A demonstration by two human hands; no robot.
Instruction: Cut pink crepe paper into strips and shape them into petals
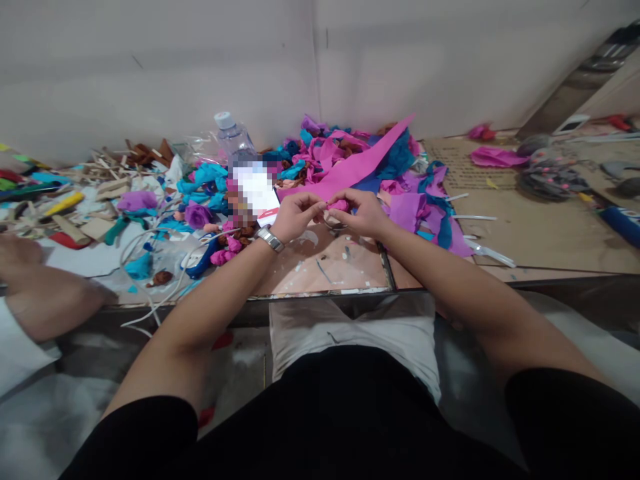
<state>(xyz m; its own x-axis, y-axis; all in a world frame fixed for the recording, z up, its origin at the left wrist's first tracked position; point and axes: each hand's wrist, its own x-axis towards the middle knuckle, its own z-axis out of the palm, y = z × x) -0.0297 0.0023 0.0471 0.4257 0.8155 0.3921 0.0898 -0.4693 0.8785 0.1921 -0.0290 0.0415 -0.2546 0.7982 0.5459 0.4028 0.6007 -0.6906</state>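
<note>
A small bunched piece of pink crepe paper [339, 206] is held between my two hands above the table. My right hand [361, 212] is closed round it, thumb and fingers pinching. My left hand [297, 215], with a metal watch at the wrist, pinches at the left end of the same piece. What lies between its fingertips is mostly hidden. Just behind my hands stretches a long pink paper strip [350, 175] over a heap of crumpled coloured paper. A phone [257, 190] with a lit, partly blurred screen leans beside my left hand.
A clear bottle [234, 137] stands behind the phone. Blue, purple and brown paper rolls [205, 180], wood scraps [113, 190] and a white cable [131, 257] cover the left side. Cardboard [480, 233] lies on the right. Another person's arm [45, 293] rests at the left edge.
</note>
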